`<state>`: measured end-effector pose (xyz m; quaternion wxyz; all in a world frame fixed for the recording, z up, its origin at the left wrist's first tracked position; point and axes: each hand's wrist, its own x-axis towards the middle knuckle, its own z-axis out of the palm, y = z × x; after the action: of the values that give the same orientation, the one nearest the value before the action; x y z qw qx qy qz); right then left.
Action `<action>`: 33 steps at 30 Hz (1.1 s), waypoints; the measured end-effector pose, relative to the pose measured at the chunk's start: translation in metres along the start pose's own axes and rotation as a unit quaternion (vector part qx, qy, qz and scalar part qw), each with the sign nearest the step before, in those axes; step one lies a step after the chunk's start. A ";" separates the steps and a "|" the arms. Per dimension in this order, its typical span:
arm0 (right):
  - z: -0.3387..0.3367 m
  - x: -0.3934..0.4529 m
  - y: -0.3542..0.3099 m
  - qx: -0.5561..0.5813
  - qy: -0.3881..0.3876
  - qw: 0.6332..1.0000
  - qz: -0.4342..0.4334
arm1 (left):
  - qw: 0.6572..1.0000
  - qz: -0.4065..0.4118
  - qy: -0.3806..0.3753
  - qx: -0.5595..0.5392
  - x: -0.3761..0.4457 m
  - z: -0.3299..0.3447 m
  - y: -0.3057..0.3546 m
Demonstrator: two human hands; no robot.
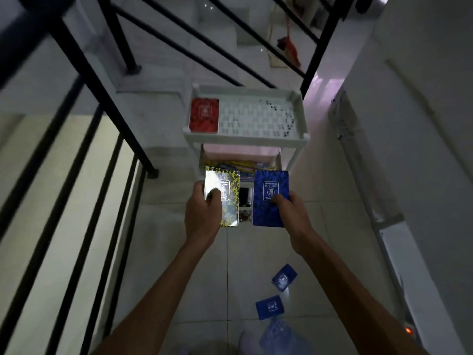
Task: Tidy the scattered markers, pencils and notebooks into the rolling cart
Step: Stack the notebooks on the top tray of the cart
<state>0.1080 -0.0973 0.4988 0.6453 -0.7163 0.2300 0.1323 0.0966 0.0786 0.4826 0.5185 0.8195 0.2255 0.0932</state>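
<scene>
Partly done: a red notebook (204, 115) lies in the cart (298, 98) top tray (pencils seem stowed lower); left hand (203, 216) grips a yellow notebook (225, 198), right hand (290, 213) a blue notebook (268, 190), and two more blue notebooks (284, 277) remain on the floor

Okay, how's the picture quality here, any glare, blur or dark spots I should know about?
Head view: dim overall; strong glare washes out the cover of the yellow notebook in the left hand; the blue notebook in the right hand reads clearly; the black railing is motion-blurred; wide-angle distortion bends the edges.
</scene>
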 end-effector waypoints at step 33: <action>0.104 0.153 -0.165 -0.128 0.022 0.991 -0.023 | 0.976 0.159 -0.050 0.140 0.236 -0.023 0.076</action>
<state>0.3334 -0.0089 0.5530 0.5461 -0.8008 0.2089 0.1299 0.3166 0.1796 0.5411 0.3877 0.9130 0.0773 0.1007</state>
